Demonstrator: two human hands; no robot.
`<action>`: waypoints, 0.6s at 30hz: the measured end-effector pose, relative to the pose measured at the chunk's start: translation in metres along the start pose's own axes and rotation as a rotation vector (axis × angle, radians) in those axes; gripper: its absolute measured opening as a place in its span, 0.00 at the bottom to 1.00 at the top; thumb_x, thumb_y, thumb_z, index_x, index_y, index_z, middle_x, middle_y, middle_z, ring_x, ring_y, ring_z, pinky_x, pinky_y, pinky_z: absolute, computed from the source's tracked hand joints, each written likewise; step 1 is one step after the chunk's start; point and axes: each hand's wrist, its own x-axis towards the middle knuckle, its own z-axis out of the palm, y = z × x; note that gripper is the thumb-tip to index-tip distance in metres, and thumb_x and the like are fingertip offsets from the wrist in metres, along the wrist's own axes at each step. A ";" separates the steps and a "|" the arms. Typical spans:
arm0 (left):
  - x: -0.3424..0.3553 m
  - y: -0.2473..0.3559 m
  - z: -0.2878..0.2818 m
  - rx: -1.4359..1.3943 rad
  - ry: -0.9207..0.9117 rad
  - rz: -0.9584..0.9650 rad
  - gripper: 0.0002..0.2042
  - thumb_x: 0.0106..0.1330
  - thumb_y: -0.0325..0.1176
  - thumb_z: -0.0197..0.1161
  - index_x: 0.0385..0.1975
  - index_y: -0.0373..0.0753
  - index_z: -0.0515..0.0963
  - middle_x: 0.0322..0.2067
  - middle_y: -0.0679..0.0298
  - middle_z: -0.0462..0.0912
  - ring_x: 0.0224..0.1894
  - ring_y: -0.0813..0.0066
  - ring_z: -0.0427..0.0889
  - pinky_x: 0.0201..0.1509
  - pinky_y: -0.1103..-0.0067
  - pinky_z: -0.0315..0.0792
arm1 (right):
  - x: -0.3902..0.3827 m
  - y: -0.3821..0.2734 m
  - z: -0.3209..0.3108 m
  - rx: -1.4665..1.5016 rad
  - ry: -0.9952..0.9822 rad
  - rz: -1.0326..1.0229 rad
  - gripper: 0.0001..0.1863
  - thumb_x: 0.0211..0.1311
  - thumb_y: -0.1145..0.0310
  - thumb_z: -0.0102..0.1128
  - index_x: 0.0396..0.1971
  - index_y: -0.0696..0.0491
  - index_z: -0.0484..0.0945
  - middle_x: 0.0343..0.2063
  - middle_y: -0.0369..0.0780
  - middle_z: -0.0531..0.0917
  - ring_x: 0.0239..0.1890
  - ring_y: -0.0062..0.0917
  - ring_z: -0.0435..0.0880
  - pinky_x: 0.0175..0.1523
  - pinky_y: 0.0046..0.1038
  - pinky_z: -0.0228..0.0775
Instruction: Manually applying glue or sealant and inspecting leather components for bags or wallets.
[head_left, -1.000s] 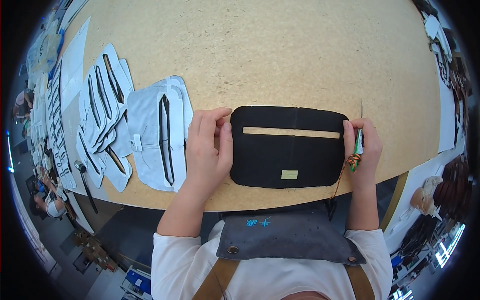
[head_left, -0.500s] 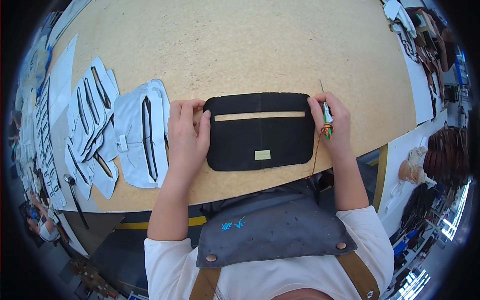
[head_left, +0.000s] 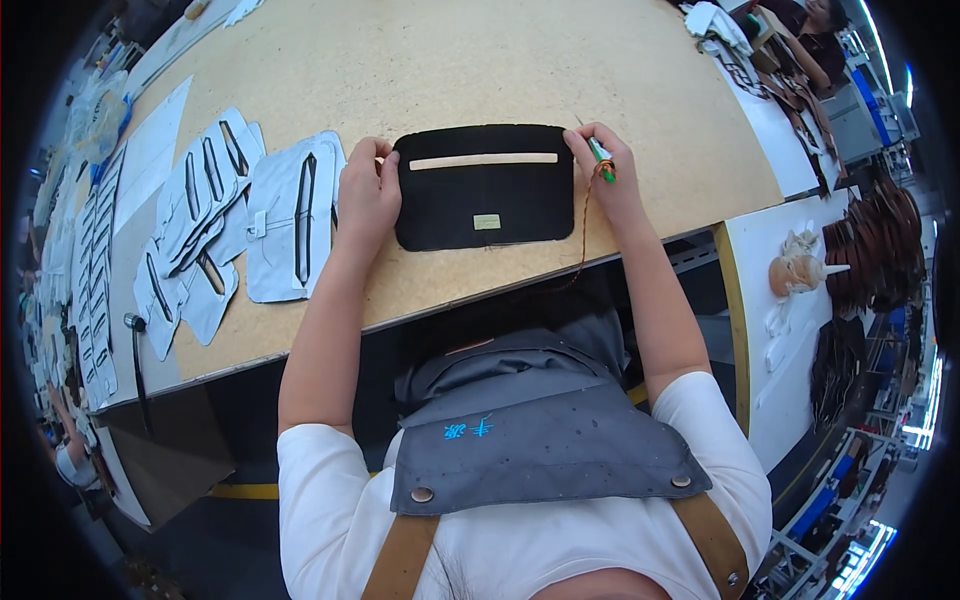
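Observation:
A flat black panel (head_left: 447,199) with rounded corners lies on the tan worktable (head_left: 420,285), a long slot across its upper part and a small pale label below. My left hand (head_left: 370,193) pinches its left edge between thumb and fingers. At its upper right corner my right hand (head_left: 612,170) grips the edge with thumb and fingertips. Tucked in that same hand is a slim awl-like tool (head_left: 602,160) with a green and white handle and a thin point. An orange-brown cord (head_left: 585,235) wound round the handle hangs past the table's front edge.
Left of my left hand lies a stack of pale grey slotted panels (head_left: 278,235), with more fanned-out grey panels (head_left: 200,200) beyond. A black-handled hammer-like tool (head_left: 140,370) sticks out over the front edge. At right stand a glue bottle (head_left: 790,272) and dark brown strips (head_left: 875,250).
My view has shifted, so the table, panel and both hands sit higher in the picture and look smaller. Both hands keep their hold on the black panel; the awl-like tool stays in the right.

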 end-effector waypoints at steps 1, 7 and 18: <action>0.001 0.001 0.000 -0.024 0.022 0.005 0.03 0.61 0.25 0.54 0.31 0.33 0.69 0.28 0.53 0.74 0.27 0.58 0.74 0.32 0.70 0.67 | -0.001 -0.002 0.001 0.043 0.010 0.018 0.11 0.59 0.66 0.58 0.24 0.58 0.75 0.13 0.33 0.72 0.19 0.12 0.67 0.23 0.18 0.58; 0.003 0.033 -0.039 -0.051 0.294 0.300 0.02 0.62 0.25 0.53 0.33 0.36 0.69 0.33 0.58 0.79 0.35 0.63 0.75 0.40 0.74 0.66 | 0.008 -0.045 -0.008 0.074 0.129 -0.225 0.08 0.59 0.69 0.59 0.26 0.57 0.75 0.17 0.34 0.74 0.20 0.13 0.68 0.25 0.18 0.59; -0.078 0.001 -0.082 0.067 0.014 0.130 0.09 0.59 0.23 0.52 0.38 0.41 0.71 0.45 0.62 0.77 0.49 0.68 0.73 0.54 0.74 0.56 | -0.045 -0.043 -0.019 -0.099 -0.224 -0.373 0.06 0.56 0.75 0.60 0.35 0.56 0.78 0.28 0.41 0.78 0.31 0.25 0.79 0.35 0.23 0.69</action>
